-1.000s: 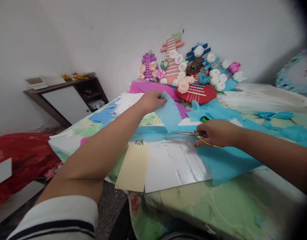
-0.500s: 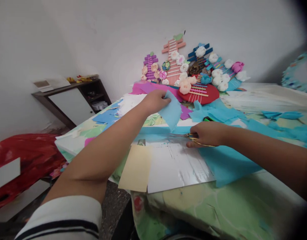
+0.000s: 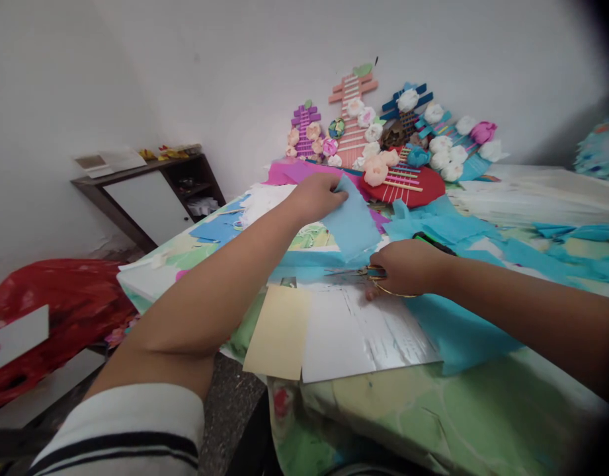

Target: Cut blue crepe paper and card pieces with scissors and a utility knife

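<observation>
Between thumb and fingers my left hand (image 3: 318, 197) pinches a piece of light blue crepe paper (image 3: 352, 221), which hangs down above the table. My right hand (image 3: 401, 268), lower and to the right, is closed round the gold-coloured handles of a pair of scissors (image 3: 364, 270). The blades point left, just below the hanging paper's lower edge. Under them lies a white board (image 3: 354, 337) with scuffed streaks, and a cream card (image 3: 278, 334) is at its left side. A larger blue crepe sheet (image 3: 463, 337) spreads out beneath my right forearm.
Decorated guitar shapes with paper flowers, one of them a red guitar body (image 3: 408, 178), stand along the wall. Blue paper scraps (image 3: 447, 221) lie at the right, near a green and black tool (image 3: 433, 243). A dark cabinet (image 3: 150, 192) and red plastic bag (image 3: 61, 297) are at the left.
The blue piece in my left hand has turned and now shows broader and flatter. My right hand with the scissors has shifted slightly left relative to the board. The whole view has swung a little.
</observation>
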The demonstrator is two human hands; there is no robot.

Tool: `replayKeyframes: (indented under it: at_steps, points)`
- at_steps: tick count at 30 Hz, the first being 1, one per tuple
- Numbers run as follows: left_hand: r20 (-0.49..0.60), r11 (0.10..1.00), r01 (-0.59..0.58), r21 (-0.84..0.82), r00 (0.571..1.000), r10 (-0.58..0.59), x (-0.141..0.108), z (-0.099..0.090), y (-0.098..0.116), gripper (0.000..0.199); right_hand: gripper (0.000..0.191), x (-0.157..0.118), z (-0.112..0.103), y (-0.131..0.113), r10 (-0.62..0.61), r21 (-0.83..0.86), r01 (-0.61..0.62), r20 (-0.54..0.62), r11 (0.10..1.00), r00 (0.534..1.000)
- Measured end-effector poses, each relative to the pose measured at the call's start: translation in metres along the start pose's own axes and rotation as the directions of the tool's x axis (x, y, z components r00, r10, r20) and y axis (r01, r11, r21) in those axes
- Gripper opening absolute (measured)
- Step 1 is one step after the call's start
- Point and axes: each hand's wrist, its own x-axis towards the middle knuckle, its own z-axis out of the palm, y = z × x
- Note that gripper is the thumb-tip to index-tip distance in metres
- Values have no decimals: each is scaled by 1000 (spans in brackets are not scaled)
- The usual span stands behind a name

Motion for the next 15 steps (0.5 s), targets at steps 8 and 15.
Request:
replayKeyframes:
  at_steps: [8,15]
  points:
    - [0,989,-53,141,999,54,-4,0,-2,19,44,-11,-1,-1,46,48,-48,40,998,998]
    - [-22,999,-22,31,999,23,-6,-10,1,15,47,-59,7,25,172,204,-169,1,964,985]
